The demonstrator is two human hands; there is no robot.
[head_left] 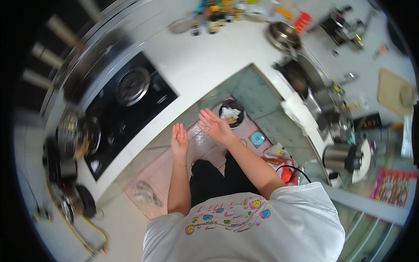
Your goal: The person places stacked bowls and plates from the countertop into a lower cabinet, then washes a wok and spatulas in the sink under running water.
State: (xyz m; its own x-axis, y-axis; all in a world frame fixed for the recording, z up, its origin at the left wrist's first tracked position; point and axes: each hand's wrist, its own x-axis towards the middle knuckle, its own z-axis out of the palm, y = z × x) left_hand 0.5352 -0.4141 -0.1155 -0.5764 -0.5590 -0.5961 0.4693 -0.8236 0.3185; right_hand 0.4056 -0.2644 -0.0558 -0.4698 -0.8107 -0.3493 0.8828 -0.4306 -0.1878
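My left hand (179, 139) is held out in front of me over the floor, palm up, its fingers stretched and nothing in it. Beside it, my right hand (214, 126) is also bare, palm showing and fingers extended, with the thumb apart. Just beyond the right hand, a dark bin (232, 114) on the floor holds whitish and brownish scraps. Neither hand touches anything. The picture is somewhat blurred.
A black cooktop (131, 102) with a glass-lidded pot (80, 133) is at left. The white counter (192, 59) bends around to a sink (323, 102) at right, with a wok (293, 78) at its edge. Bags (281, 163) lie on the floor at right.
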